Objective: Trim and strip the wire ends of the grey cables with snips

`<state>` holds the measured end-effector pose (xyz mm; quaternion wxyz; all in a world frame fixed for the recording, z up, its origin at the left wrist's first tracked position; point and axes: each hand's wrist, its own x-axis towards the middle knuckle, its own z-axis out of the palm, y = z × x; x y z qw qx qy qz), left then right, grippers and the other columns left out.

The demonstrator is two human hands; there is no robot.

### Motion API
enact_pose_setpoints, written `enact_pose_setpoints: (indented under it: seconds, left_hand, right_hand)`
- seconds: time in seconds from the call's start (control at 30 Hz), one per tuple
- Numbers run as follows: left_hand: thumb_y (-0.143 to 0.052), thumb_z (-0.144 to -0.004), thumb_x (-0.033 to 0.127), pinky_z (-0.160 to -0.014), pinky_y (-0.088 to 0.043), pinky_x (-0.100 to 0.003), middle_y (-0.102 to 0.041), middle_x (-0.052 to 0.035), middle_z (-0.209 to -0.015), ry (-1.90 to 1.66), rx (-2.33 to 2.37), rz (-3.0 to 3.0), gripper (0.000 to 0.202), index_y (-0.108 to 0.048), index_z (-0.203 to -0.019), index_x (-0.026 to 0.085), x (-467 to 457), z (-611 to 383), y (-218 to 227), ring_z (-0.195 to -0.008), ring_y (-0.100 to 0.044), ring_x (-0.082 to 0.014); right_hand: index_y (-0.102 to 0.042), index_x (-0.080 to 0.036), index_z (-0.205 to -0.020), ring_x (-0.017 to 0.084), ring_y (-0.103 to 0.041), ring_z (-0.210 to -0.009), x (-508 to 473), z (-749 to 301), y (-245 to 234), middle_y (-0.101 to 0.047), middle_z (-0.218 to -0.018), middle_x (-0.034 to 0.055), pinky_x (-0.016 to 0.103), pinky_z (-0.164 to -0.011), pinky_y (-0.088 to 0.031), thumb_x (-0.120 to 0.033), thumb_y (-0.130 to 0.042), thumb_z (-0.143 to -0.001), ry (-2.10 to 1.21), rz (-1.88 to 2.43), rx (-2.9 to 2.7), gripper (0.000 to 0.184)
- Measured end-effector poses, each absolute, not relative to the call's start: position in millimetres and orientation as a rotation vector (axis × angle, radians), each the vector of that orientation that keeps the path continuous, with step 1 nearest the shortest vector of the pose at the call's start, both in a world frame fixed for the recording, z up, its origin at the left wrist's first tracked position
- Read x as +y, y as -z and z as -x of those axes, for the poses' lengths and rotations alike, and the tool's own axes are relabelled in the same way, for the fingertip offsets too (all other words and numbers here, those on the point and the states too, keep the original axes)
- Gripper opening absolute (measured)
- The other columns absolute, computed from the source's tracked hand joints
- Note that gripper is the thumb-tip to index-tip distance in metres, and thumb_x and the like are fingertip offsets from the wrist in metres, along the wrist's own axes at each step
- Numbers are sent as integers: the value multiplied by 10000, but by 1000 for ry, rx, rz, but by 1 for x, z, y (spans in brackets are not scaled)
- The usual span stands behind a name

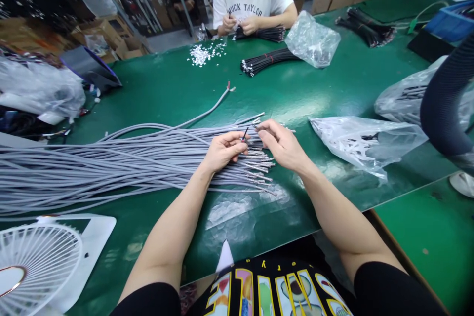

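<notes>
A thick bundle of grey cables (148,158) runs across the table from the left, its stripped ends (261,168) bunched under my hands. My left hand (225,151) is closed in a pinch around a cable end, and a short black wire (245,133) sticks up from between thumb and forefinger. Just to its right, my right hand (282,144) has thumb and fingertips drawn together by the wire ends; whatever they pinch is too small to name. One grey cable (211,108) curves away from the bundle, its red and white wires showing at the tip.
At right lies a clear bag (388,145) of small white pieces. A white fan (40,261) stands front left. Across the table, a person (255,5) handles black cables; nearby are a black cable bundle (272,61), a crumpled bag (314,39) and white scraps (202,54).
</notes>
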<state>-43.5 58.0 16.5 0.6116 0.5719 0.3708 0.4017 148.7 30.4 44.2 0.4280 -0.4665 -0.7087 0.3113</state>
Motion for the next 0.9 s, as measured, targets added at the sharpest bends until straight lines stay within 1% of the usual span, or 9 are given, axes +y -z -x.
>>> enact_pose_setpoints:
  seconds: [0.1, 0.17, 0.2, 0.33, 0.47, 0.6, 0.77, 0.9]
  left_hand:
    - [-805, -631, 394, -372, -379, -138, -663, -17, -595, -940, 851, -1292, 433, -685, -941, 115, 59, 44, -15, -409, -487, -45]
    - [-809, -629, 378, -376, -384, -135, -666, -19, -597, -944, 849, -1279, 423, -688, -934, 112, 59, 43, -15, -419, -498, -48]
    - [-812, -624, 374, -377, -386, -135, -668, -21, -598, -947, 850, -1273, 424, -689, -932, 110, 59, 43, -14, -430, -511, -53]
    - [-828, -594, 377, -377, -391, -139, -668, -24, -598, -951, 864, -1246, 444, -687, -918, 108, 59, 43, -15, -467, -556, -78]
    - [-834, -581, 376, -380, -400, -140, -672, -30, -619, -956, 846, -1235, 432, -686, -886, 108, 59, 43, -16, -515, -596, -101]
    - [-825, -593, 384, -384, -405, -139, -661, -21, -601, -933, 845, -1266, 422, -686, -879, 107, 58, 43, -17, -496, -574, -87]
    - [-838, -552, 408, -381, -404, -144, -662, -21, -607, -886, 861, -1269, 423, -684, -811, 112, 57, 43, -20, -500, -578, -90]
    - [-834, -553, 423, -386, -408, -159, -665, -24, -593, -825, 885, -1301, 421, -686, -796, 113, 56, 42, -20, -457, -548, -81]
  right_hand:
    - [-627, -177, -1010, 120, -585, -702, 23, -151, -50, -670, -821, 13, 242, -666, -417, -335, -525, -896, -598, 1153, -1916, 220]
    - [-660, -180, -1011, 153, -630, -801, 21, -152, -50, -704, -942, 42, 263, -727, -445, -318, -574, -865, -498, 1153, -1974, 219]
    - [-673, -182, -1015, 167, -643, -829, 21, -152, -49, -710, -971, 51, 274, -743, -456, -316, -589, -853, -462, 1162, -1987, 226]
    - [-695, -180, -1034, 189, -668, -839, 22, -151, -44, -724, -964, 60, 294, -742, -488, -309, -595, -847, -412, 1182, -1997, 248]
    - [-693, -184, -1041, 194, -675, -889, 22, -150, -43, -725, -1008, 61, 297, -777, -501, -285, -585, -849, -402, 1182, -1991, 243]
    - [-693, -178, -1029, 197, -679, -857, 22, -150, -44, -728, -993, 63, 301, -754, -503, -309, -583, -851, -398, 1219, -1990, 247]
    - [-689, -190, -1015, 200, -670, -914, 21, -147, -42, -721, -1018, 65, 299, -792, -495, -307, -554, -868, -419, 1171, -2046, 231]
    - [-681, -183, -1026, 200, -662, -908, 21, -146, -41, -718, -1019, 72, 300, -787, -488, -301, -545, -872, -426, 1148, -2083, 237]
